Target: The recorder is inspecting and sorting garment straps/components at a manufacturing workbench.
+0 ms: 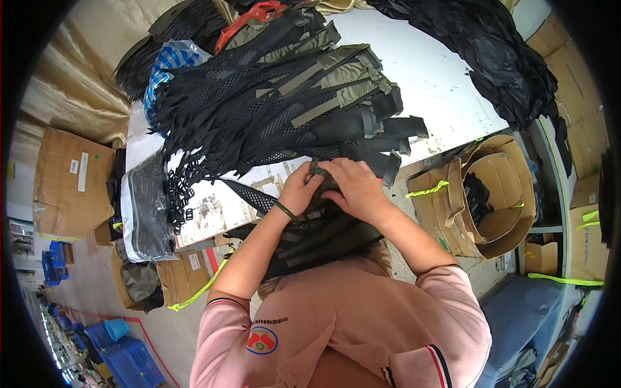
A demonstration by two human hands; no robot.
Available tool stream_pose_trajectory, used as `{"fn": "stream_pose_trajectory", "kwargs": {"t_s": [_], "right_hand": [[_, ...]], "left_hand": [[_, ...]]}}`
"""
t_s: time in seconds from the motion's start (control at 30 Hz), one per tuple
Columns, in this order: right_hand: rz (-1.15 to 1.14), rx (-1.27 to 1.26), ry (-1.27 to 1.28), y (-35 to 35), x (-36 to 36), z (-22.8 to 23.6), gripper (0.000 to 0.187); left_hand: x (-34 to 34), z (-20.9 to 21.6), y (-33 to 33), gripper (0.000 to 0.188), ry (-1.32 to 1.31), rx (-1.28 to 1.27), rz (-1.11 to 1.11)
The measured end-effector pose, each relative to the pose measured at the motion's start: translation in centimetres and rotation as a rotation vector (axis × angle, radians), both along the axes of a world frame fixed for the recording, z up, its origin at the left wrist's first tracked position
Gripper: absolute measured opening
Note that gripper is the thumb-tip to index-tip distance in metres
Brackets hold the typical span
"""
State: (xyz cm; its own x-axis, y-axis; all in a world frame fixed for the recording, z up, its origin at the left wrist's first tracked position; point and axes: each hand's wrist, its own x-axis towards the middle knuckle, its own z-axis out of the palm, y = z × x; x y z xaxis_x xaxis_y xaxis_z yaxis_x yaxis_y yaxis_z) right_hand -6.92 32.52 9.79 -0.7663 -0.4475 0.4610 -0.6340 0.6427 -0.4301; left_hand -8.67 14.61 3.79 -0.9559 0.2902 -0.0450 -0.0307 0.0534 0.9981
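Observation:
At the near edge of the white table, my left hand [299,193] and my right hand [354,187] close together on a dark olive fabric strap piece [318,202]. Fingers and thumbs of both pinch its upper end; the exact grip is partly hidden behind them. More black and olive strips [317,246] lie across my lap below. Just beyond my hands spreads a big heap of black mesh and olive fabric pieces [259,110], their wider ends toward the right. Left of it, several small black plastic buckles [179,204] lie in a cluster.
A clear plastic bag [152,210] hangs at the table's left corner. Black sheet material [498,58] is piled at the far right. An open cardboard box [456,213] holding dark pieces stands right of me; other cardboard boxes [74,184] stand left. Blue crates [126,355] are on the floor.

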Motion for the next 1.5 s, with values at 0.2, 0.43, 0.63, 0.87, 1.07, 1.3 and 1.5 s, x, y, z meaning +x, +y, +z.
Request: {"fn": "stream_pose_trajectory", "kwargs": {"t_s": [0.2, 0.43, 0.63, 0.87, 1.07, 1.3, 1.5], "right_hand": [[-0.108, 0.157, -0.056, 0.7, -1.3, -2.4, 0.033], [0.135, 0.415, -0.179, 1.7, -2.1, -1.3, 0.017], [0.023, 0.023, 0.173, 1.3, -2.9, -0.8, 0.012], [-0.181, -0.758, -1.006, 1.9, -1.5, -5.1, 0.018], [-0.121, -1.021, -0.963, 0.0, 2.0, -6.1, 0.019], [-0.095, -1.065, -0.902, 0.5, 2.0, -5.8, 0.019], [-0.178, -1.404, -1.053, -1.0, 2.8, -3.6, 0.017]], "left_hand": [[0.9, -0.1, -0.5, 0.016, -0.078, -0.139, 0.038], [1.8, 1.0, -0.2, 0.015, 0.059, -0.267, -0.032], [3.2, 2.4, 0.6, 0.015, 0.564, -0.329, -0.049], [4.1, 2.4, 0.9, 0.013, 0.445, -0.362, -0.013], [4.2, 2.3, 1.4, 0.011, 0.101, -0.297, -0.108], [4.8, 3.6, 2.2, 0.013, 0.307, -0.418, 0.012], [4.9, 3.0, 2.3, 0.016, 0.397, -0.429, 0.064]]}}
